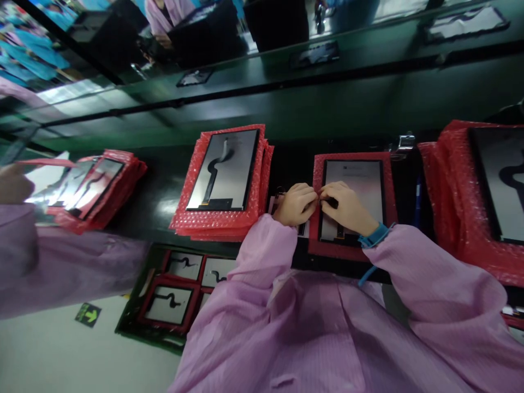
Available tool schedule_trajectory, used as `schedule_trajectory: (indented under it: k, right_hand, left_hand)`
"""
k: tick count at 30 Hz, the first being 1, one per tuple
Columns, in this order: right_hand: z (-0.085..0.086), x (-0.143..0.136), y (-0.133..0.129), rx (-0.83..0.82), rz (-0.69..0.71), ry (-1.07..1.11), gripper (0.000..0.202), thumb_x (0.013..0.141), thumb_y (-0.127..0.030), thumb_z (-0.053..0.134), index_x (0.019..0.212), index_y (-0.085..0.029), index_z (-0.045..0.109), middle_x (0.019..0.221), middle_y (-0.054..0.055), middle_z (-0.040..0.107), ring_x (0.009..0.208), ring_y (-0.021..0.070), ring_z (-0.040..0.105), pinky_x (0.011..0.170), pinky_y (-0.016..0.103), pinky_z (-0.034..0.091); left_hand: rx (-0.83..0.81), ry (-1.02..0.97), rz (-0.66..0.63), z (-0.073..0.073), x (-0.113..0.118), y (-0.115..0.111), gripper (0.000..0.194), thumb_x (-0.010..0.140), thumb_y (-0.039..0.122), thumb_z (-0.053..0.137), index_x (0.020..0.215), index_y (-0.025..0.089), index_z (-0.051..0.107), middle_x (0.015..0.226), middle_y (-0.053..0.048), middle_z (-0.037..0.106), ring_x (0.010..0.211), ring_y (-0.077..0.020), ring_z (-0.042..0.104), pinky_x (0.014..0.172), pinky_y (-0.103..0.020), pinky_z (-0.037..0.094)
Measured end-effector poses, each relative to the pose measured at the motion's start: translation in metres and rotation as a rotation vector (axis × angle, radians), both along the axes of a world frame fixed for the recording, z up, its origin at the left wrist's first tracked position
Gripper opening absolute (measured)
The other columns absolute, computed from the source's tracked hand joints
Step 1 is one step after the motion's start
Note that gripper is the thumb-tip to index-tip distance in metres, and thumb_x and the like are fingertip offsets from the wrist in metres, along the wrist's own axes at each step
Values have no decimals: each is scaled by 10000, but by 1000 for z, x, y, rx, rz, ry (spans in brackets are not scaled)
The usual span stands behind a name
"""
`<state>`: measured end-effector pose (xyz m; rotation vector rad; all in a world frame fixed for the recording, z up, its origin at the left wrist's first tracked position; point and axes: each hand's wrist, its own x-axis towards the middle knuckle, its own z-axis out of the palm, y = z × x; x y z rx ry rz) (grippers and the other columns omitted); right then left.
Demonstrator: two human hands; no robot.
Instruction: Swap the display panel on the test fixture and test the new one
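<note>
A flat display panel (360, 177) lies on a red bubble-wrap sheet (317, 240) straight ahead on the dark bench. My left hand (295, 203) and my right hand (346, 207) meet at the panel's left edge. Both pinch a small dark piece, seemingly the panel's flex cable (331, 203), between their fingertips. A blue wrist strap (373, 236) circles my right wrist. Pink sleeves cover both my arms.
A stack of panels in red bubble wrap (223, 177) stands to the left, another stack (483, 191) to the right. A co-worker's pink sleeve (61, 267) reaches toward a further stack (96, 188) at far left. A bin of panels (176, 295) sits below the bench.
</note>
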<state>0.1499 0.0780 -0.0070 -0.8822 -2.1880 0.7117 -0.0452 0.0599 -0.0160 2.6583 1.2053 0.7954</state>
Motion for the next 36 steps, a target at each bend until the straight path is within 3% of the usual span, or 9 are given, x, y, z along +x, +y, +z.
schedule_trajectory:
  k: [14, 21, 25, 28, 30, 32, 34, 36]
  right_hand:
    - [-5, 9, 8, 5, 74, -111, 86, 890, -224, 534, 832, -202, 594, 1013, 101, 706, 1008, 271, 588, 969, 458, 456]
    - [-5, 10, 8, -32, 82, -145, 140, 931, -295, 529, 832, -206, 572, 1058, 111, 700, 1056, 292, 576, 995, 493, 439]
    - [2, 10, 7, -123, 85, -83, 141, 920, -308, 547, 824, -209, 577, 1055, 105, 710, 1062, 287, 588, 994, 486, 445]
    - [11, 17, 10, -292, 88, 31, 171, 924, -337, 549, 814, -212, 590, 1093, 84, 712, 1039, 255, 618, 976, 449, 468]
    - [15, 25, 17, -411, 21, 141, 239, 964, -401, 500, 855, -217, 608, 1105, 75, 703, 1016, 234, 636, 949, 426, 493]
    - [13, 36, 27, -401, -148, 217, 302, 997, -451, 437, 888, -227, 608, 1047, 70, 690, 981, 224, 638, 929, 421, 505]
    - [5, 50, 39, -229, -386, 172, 281, 990, -437, 446, 867, -228, 587, 964, 78, 665, 966, 241, 616, 959, 459, 488]
    - [-7, 66, 51, -33, -615, 27, 188, 949, -357, 492, 863, -215, 580, 964, 110, 643, 999, 278, 584, 1003, 523, 452]
  left_hand:
    - [118, 27, -13, 0, 3, -2, 218, 941, 118, 450, 762, 195, 550, 775, -62, 632, 792, -216, 531, 726, -352, 426]
    - [94, 44, 11, -1, 4, -3, 224, 948, 135, 442, 763, 201, 550, 790, -64, 635, 811, -218, 552, 741, -357, 430]
    - [47, -36, 17, 1, 3, -2, 240, 962, 173, 437, 746, 207, 537, 769, -56, 623, 785, -210, 543, 742, -356, 448]
    - [49, -186, 157, 4, -1, 0, 299, 1015, 232, 394, 757, 210, 544, 780, -48, 630, 800, -198, 566, 821, -368, 477]
    - [139, -321, 349, 6, -1, -3, 302, 1046, 298, 362, 913, 198, 614, 958, -89, 677, 967, -218, 602, 949, -406, 469]
    - [277, -432, 576, 11, 2, -12, 354, 1054, 367, 357, 1235, 174, 592, 1292, -160, 614, 1266, -266, 520, 1110, -472, 382]
    - [368, -458, 716, 15, 13, -30, 510, 1045, 404, 384, 1499, 172, 397, 1533, -191, 428, 1463, -306, 337, 1205, -530, 260]
    - [362, -382, 676, 15, 29, -54, 605, 1027, 384, 438, 1580, 202, 274, 1576, -188, 375, 1492, -318, 306, 1218, -547, 251]
